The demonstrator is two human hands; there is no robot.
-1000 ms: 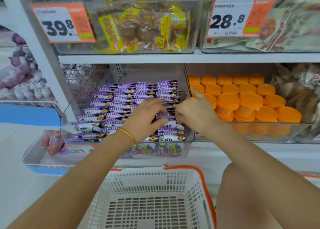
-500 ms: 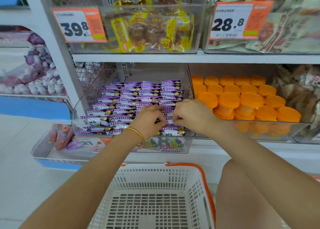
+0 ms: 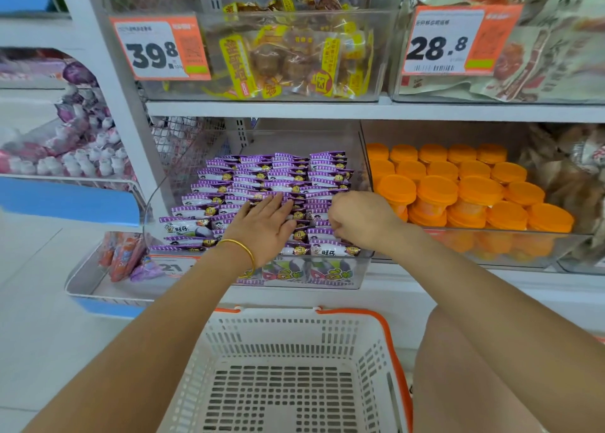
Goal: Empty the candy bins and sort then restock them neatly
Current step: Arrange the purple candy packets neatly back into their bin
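White basket (image 3: pixel 373 360) on floor; price tags (image 3: pixel 160 49) above.

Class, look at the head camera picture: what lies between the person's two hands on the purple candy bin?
In the head view, only purple candy packets show between the left hand and right hand; the hands do not touch.
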